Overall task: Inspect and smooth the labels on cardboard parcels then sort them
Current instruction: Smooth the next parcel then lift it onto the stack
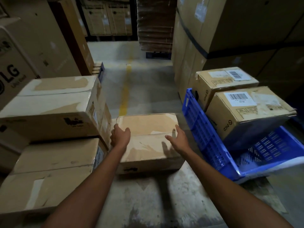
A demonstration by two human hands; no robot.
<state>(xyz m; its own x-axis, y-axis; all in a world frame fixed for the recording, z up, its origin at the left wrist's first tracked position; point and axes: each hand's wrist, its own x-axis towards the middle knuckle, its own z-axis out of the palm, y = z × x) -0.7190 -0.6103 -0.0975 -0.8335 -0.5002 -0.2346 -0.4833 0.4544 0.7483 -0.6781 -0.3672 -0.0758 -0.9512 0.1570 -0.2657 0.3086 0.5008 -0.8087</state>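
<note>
Cardboard parcel on floor: a brown, rectangular taped carton (148,139) sits on the grey concrete floor (148,203), between the stacked boxes on the left and the blue crate on the right.
Parcel surface: pale, scuffed top with a worn tape seam across the middle and torn patches; a small dark print shows on its near side.
Left hand (120,134): open, fingers spread, resting at the parcel's left top edge, gripping nothing.
Right hand (178,139): open, palm down, fingers loosely extended over the right part of the top; whether it touches cannot be told.
Left stack: two large tan cardboard boxes (49,129), one on the other, just beside the parcel.
Blue slatted plastic crate (205,137): tilted, holding two smaller brown cartons with white barcode labels (246,111).
</note>
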